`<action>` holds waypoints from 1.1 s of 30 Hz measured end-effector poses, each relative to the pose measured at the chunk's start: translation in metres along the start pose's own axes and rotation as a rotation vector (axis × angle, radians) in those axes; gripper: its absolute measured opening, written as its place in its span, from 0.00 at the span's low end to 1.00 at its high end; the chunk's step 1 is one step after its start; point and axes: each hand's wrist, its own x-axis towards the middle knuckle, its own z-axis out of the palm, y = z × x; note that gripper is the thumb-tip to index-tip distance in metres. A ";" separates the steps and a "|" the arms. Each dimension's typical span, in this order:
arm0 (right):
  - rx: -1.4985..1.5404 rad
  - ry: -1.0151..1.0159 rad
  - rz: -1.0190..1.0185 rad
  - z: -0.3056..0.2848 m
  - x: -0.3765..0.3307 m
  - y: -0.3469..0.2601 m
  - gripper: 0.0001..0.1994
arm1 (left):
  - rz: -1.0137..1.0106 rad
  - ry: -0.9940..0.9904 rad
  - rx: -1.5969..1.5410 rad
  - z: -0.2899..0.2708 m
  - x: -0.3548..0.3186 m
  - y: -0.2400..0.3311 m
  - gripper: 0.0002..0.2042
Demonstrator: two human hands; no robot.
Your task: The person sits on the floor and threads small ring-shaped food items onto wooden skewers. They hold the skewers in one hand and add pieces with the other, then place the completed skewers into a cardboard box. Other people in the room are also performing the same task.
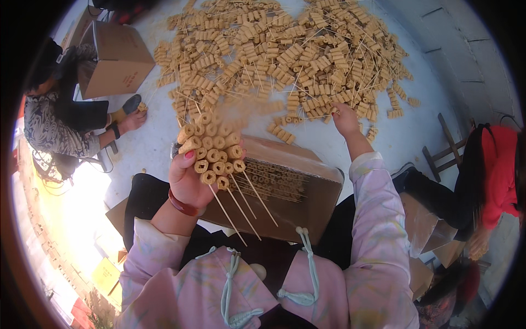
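My left hand (pixel 189 183) is closed around a bundle of skewers of tan, hollow fried rings (pixel 216 153). Their round open ends face me, and several bare sticks slant down below them. Ahead and to the right, my right hand (pixel 346 122) is at the near edge of a big heap of similar skewers (pixel 334 60), its fingers pinched on one ring skewer, mostly hidden by the hand. Between my arms, below the bundle, an open cardboard box (pixel 320 200) holds more skewers (pixel 274 183), their sticks lying crosswise.
The heap spreads over a pale surface (pixel 159 118). At left, another person's hand (pixel 134 119) is near a loose piece, beside a cardboard box (pixel 126 63). A person in red (pixel 498 170) sits at right, near a wooden stool frame (pixel 446 145) and more boxes (pixel 424 222).
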 end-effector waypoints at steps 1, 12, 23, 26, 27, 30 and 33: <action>-0.112 -0.005 -0.102 0.009 0.007 -0.003 0.18 | -0.008 -0.003 -0.001 -0.001 0.003 0.001 0.43; -0.442 -0.070 -0.121 0.039 0.027 -0.003 0.19 | -0.037 0.132 0.009 0.003 0.014 -0.001 0.45; -0.127 -0.043 -0.086 0.005 -0.010 -0.004 0.21 | -0.063 -0.024 -0.003 -0.003 0.005 0.003 0.46; 0.166 -0.056 0.052 -0.040 -0.019 -0.020 0.21 | -0.052 -0.139 -0.002 -0.003 -0.001 0.004 0.46; 0.236 -0.063 0.143 -0.062 -0.023 -0.028 0.21 | -0.060 -0.185 -0.013 -0.002 -0.003 0.004 0.46; 0.644 -0.029 0.100 -0.123 -0.048 -0.065 0.21 | -0.111 -0.274 -0.076 0.001 -0.012 0.006 0.46; 0.892 0.005 0.002 -0.179 -0.080 -0.118 0.21 | -0.141 -0.382 -0.115 0.005 -0.019 0.010 0.46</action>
